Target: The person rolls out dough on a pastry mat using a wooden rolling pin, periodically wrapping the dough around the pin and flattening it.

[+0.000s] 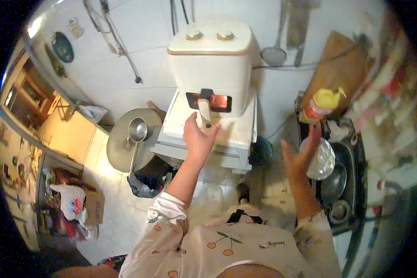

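Observation:
A white air fryer with two knobs on top stands before me. Its pale basket handle sticks out below a dark window with an orange glow. My left hand is at the end of this handle, thumb and fingers apart on either side; whether they touch it I cannot tell. Off to the right, my right hand is raised with fingers spread and holds nothing. Beyond its fingertips is a yellow-capped bottle. A shiny silver dish sits beside that hand, partly covered by it.
The fryer rests on a white-topped stand. To its left, a metal ladle lies on a large round lid. A wooden board leans on the right wall near the dark sink. A plastic bag lies lower left.

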`<act>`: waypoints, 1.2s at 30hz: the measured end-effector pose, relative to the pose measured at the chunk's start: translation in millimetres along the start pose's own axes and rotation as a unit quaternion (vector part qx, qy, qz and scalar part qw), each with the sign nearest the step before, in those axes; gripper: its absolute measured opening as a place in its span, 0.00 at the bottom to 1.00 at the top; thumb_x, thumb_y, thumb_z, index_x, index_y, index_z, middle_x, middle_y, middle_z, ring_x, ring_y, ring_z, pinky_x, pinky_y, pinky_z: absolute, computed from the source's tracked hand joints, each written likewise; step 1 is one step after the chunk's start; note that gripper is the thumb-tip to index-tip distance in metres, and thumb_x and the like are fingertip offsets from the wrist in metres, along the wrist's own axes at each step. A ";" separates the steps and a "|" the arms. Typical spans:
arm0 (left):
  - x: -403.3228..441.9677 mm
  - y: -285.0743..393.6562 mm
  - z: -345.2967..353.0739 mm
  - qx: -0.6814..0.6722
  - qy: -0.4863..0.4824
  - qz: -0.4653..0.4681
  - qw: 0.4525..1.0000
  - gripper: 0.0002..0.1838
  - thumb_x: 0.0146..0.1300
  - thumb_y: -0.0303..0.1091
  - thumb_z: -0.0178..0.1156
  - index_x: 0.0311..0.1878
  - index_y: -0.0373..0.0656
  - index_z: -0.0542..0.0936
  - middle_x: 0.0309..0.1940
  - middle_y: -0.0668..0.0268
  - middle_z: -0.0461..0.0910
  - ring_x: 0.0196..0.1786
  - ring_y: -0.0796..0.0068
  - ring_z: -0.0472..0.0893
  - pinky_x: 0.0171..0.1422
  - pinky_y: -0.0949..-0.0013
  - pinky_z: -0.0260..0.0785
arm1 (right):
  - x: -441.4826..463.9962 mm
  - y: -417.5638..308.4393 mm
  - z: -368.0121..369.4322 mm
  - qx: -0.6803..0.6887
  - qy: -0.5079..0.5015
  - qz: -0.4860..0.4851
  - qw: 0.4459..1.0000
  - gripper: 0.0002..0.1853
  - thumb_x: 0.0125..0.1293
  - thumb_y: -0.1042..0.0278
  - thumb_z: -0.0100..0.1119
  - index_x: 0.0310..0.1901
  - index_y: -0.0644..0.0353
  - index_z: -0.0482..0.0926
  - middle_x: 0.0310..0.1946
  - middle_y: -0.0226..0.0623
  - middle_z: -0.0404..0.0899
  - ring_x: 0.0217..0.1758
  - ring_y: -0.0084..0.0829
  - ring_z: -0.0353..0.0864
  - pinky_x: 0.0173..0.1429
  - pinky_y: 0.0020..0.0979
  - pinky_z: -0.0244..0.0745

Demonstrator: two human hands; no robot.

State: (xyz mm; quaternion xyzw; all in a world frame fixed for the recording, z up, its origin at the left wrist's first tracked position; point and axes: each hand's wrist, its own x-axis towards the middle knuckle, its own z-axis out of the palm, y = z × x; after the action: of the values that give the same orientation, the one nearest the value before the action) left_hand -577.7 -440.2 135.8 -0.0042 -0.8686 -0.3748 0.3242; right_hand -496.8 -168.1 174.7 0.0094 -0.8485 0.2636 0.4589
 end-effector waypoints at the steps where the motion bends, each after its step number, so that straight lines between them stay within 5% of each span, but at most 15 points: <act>1: 12.9 8.4 2.6 0.010 -0.011 -0.021 1.000 0.39 0.45 0.43 0.74 0.57 0.32 0.69 0.49 0.50 0.76 0.53 0.50 0.75 0.58 0.55 0.67 | 32.6 -12.6 23.4 0.000 -0.003 -0.018 1.000 0.50 0.43 0.65 0.75 0.69 0.59 0.56 0.71 0.53 0.49 0.73 0.54 0.50 0.74 0.51 0.45; 4: 33.1 -6.0 31.2 0.031 -0.007 -0.051 0.998 0.36 0.44 0.48 0.75 0.49 0.32 0.73 0.40 0.50 0.80 0.44 0.52 0.80 0.51 0.59 0.73 | 109.8 -51.0 77.6 0.047 -0.036 -0.030 0.998 0.56 0.39 0.62 0.78 0.70 0.57 0.52 0.71 0.57 0.47 0.73 0.56 0.49 0.73 0.52 0.46; 6: 48.1 12.4 21.3 0.011 -0.069 -0.157 0.985 0.33 0.45 0.48 0.75 0.46 0.33 0.74 0.35 0.50 0.81 0.41 0.52 0.81 0.48 0.58 0.74 | 139.7 -68.7 107.3 0.070 -0.059 -0.002 0.996 0.60 0.38 0.60 0.79 0.71 0.56 0.49 0.71 0.58 0.44 0.73 0.57 0.47 0.73 0.55 0.45; 8: 54.9 -0.4 32.2 -0.090 -0.065 -0.198 0.974 0.31 0.47 0.49 0.74 0.43 0.33 0.76 0.29 0.53 0.81 0.35 0.56 0.82 0.41 0.60 0.75 | 155.0 -82.1 128.8 0.100 -0.061 -0.009 0.993 0.62 0.36 0.57 0.80 0.71 0.56 0.48 0.72 0.59 0.42 0.74 0.58 0.43 0.72 0.59 0.40; 10: 58.0 12.8 29.2 0.008 0.018 -0.137 0.990 0.25 0.48 0.46 0.74 0.40 0.36 0.77 0.25 0.62 0.81 0.30 0.69 0.82 0.34 0.65 0.75 | 159.2 -85.7 141.6 0.089 -0.060 -0.016 0.994 0.63 0.37 0.58 0.80 0.72 0.53 0.45 0.72 0.59 0.39 0.75 0.57 0.42 0.73 0.60 0.39; 12: 56.7 4.9 40.1 -0.123 -0.006 -0.205 0.971 0.21 0.49 0.38 0.74 0.40 0.37 0.77 0.30 0.58 0.82 0.35 0.65 0.83 0.40 0.64 0.75 | 162.0 -91.7 143.3 0.095 -0.076 0.013 0.993 0.63 0.38 0.59 0.79 0.73 0.51 0.45 0.73 0.58 0.39 0.75 0.57 0.41 0.73 0.60 0.39; 13: 53.8 5.5 44.2 -0.130 0.035 -0.155 0.979 0.18 0.49 0.33 0.70 0.41 0.34 0.77 0.33 0.49 0.81 0.37 0.52 0.82 0.42 0.60 0.73 | 164.0 -94.0 142.7 0.099 -0.085 0.030 0.991 0.61 0.40 0.61 0.79 0.73 0.50 0.44 0.73 0.57 0.38 0.75 0.57 0.41 0.73 0.59 0.39; 17: 51.1 16.2 46.9 -0.144 0.095 -0.148 0.974 0.17 0.46 0.26 0.67 0.40 0.35 0.75 0.31 0.51 0.80 0.36 0.51 0.81 0.42 0.60 0.72 | 168.0 -97.7 141.5 0.072 -0.085 -0.013 0.994 0.59 0.42 0.64 0.77 0.73 0.51 0.45 0.73 0.57 0.39 0.75 0.57 0.42 0.73 0.59 0.39; 20: 50.1 9.3 49.8 -0.082 0.051 -0.186 0.978 0.19 0.48 0.28 0.69 0.43 0.35 0.76 0.34 0.53 0.83 0.37 0.59 0.83 0.42 0.62 0.74 | 170.5 -96.5 141.5 0.082 -0.097 -0.036 0.991 0.58 0.43 0.65 0.77 0.73 0.53 0.46 0.72 0.58 0.39 0.75 0.57 0.42 0.74 0.58 0.39; 24: 39.5 13.6 50.2 -0.023 0.128 -0.161 0.978 0.18 0.47 0.27 0.68 0.41 0.36 0.76 0.31 0.54 0.81 0.33 0.59 0.81 0.39 0.63 0.73 | 173.0 -93.8 143.4 0.075 -0.105 -0.043 0.991 0.56 0.44 0.65 0.76 0.72 0.58 0.48 0.71 0.59 0.41 0.74 0.59 0.43 0.74 0.56 0.40; 27: 17.7 13.1 16.9 -0.078 0.116 -0.135 0.981 0.13 0.46 0.25 0.65 0.37 0.38 0.76 0.27 0.60 0.77 0.29 0.66 0.76 0.37 0.66 0.70 | 175.0 -94.7 141.4 0.083 -0.124 -0.036 0.988 0.55 0.44 0.66 0.75 0.71 0.59 0.49 0.71 0.61 0.41 0.74 0.60 0.43 0.74 0.56 0.40; 28: 9.8 21.0 4.2 -0.073 0.086 -0.212 0.971 0.14 0.47 0.26 0.65 0.39 0.36 0.77 0.28 0.56 0.80 0.32 0.62 0.80 0.42 0.65 0.72 | 176.3 -94.3 142.0 0.085 -0.121 -0.040 0.988 0.55 0.44 0.65 0.76 0.71 0.59 0.49 0.71 0.61 0.41 0.74 0.59 0.44 0.74 0.55 0.40; 32: -41.1 16.6 -20.6 -0.029 0.104 -0.248 0.963 0.14 0.47 0.28 0.67 0.37 0.36 0.77 0.26 0.58 0.79 0.30 0.68 0.79 0.39 0.68 0.71 | 172.7 -93.8 146.7 0.113 -0.106 -0.052 0.987 0.57 0.42 0.66 0.77 0.72 0.58 0.48 0.71 0.61 0.41 0.74 0.59 0.44 0.74 0.54 0.41; 36: -76.5 14.3 -25.6 -0.125 0.186 -0.291 0.930 0.13 0.46 0.24 0.67 0.36 0.38 0.77 0.27 0.64 0.78 0.31 0.75 0.77 0.40 0.72 0.70 | 173.8 -88.1 151.1 0.162 -0.110 -0.063 0.979 0.59 0.40 0.69 0.77 0.72 0.57 0.47 0.71 0.62 0.41 0.74 0.59 0.44 0.75 0.52 0.42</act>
State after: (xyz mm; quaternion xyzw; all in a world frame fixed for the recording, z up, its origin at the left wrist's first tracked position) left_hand -499.4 -428.6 114.8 0.2776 -0.7021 -0.5523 0.3534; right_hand -691.6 -273.6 283.1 0.1655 -0.8376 0.3652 0.3710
